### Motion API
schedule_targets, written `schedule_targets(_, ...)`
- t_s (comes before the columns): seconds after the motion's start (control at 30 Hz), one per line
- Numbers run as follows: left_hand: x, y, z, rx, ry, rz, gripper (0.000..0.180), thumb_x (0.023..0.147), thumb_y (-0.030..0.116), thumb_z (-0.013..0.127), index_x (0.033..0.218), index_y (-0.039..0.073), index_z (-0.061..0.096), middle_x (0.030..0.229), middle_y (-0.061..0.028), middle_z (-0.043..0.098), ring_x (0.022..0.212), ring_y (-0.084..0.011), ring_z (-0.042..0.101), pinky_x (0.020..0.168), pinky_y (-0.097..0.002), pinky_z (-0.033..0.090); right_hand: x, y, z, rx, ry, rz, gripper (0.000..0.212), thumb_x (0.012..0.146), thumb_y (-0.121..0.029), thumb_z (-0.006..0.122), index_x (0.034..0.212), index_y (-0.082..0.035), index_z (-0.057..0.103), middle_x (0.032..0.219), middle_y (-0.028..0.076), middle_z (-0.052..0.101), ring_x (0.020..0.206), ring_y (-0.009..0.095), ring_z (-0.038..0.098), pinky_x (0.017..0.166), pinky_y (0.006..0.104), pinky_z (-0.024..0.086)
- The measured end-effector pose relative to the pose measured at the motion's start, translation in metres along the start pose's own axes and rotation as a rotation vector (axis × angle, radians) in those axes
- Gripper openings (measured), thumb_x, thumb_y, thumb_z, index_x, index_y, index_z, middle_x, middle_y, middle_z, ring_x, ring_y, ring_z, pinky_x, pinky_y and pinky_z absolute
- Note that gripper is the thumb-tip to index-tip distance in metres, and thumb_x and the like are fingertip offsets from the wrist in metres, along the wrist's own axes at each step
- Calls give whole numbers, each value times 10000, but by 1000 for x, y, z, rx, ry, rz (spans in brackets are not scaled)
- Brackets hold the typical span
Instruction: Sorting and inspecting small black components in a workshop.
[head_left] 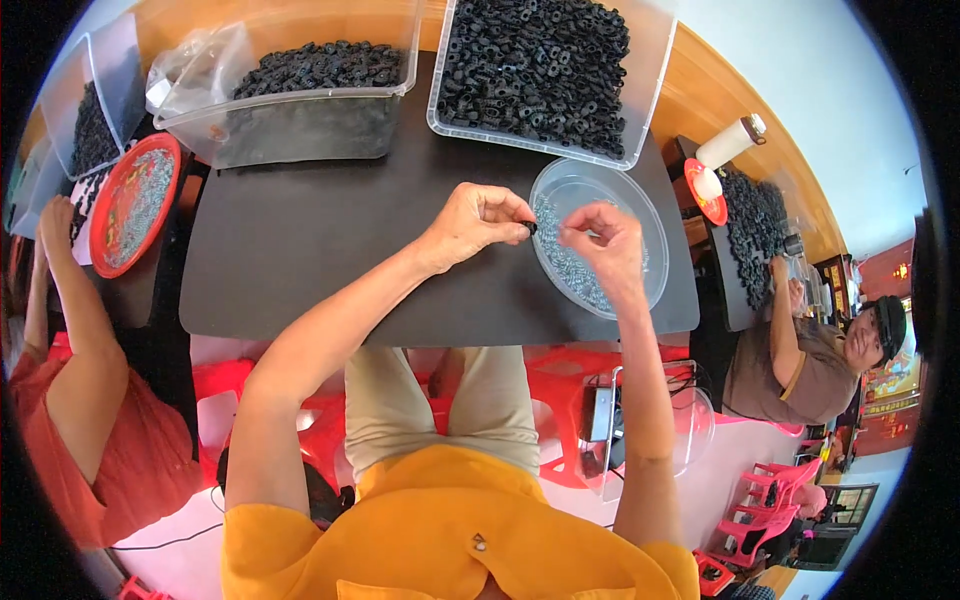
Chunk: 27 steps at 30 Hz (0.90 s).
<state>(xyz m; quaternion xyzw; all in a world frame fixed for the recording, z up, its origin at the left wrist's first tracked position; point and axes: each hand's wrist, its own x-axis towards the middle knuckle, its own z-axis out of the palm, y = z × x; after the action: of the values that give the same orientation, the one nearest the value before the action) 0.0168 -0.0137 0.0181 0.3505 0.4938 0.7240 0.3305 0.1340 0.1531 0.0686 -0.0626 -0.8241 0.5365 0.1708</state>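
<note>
So the left hand [478,224] has its grip pinched on a small black ring [530,228], held between thumb and fingertips right at the left rim of the round clear bowl [652,235]. The right hand [603,245] hovers over that bowl with fingertips pinched together just beside the ring; looks like a tiny screw might be in there, but it's too small to tell, so I can't say whether that grip holds anything. The bowl has a layer of small silvery screws [575,268] in it and sits on the right part of the black bench [300,250].

At the far edge there's a clear bin [545,65] heaped with the same black rings, and to its left another clear tub [300,95] of them, tilted. Off to the left, a red tray [135,200] of silvery bits in front of a person in red [100,440]. Another person sits to the right at their own bench.
</note>
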Motion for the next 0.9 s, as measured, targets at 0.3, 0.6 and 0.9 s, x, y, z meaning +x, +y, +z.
schedule_targets(0.3,0,-4,4,-19,2,-21,157,777,5,645,930,-16,622,840,-71,647,753,-118,622,706,-258,524,-5,-10,14,-182,-21,-58,97,723,31,621,818,11,626,780,62,628,725,117,603,621,238,505)
schedule_targets(0.6,0,0,1,-88,-5,11,158,776,-8,640,932,-16,615,855,-83,647,789,-142,633,723,-272,532,7,-29,19,-265,-63,-10,104,731,9,634,834,0,636,760,77,624,675,141,611,589,265,502)
schedule_targets(0.9,6,16,-19,-309,186,121,161,801,25,629,960,18,607,896,-75,637,817,-165,639,748,-280,541,2,-29,52,-731,104,-426,129,738,-5,591,855,-50,620,778,92,565,696,235,588,587,328,474)
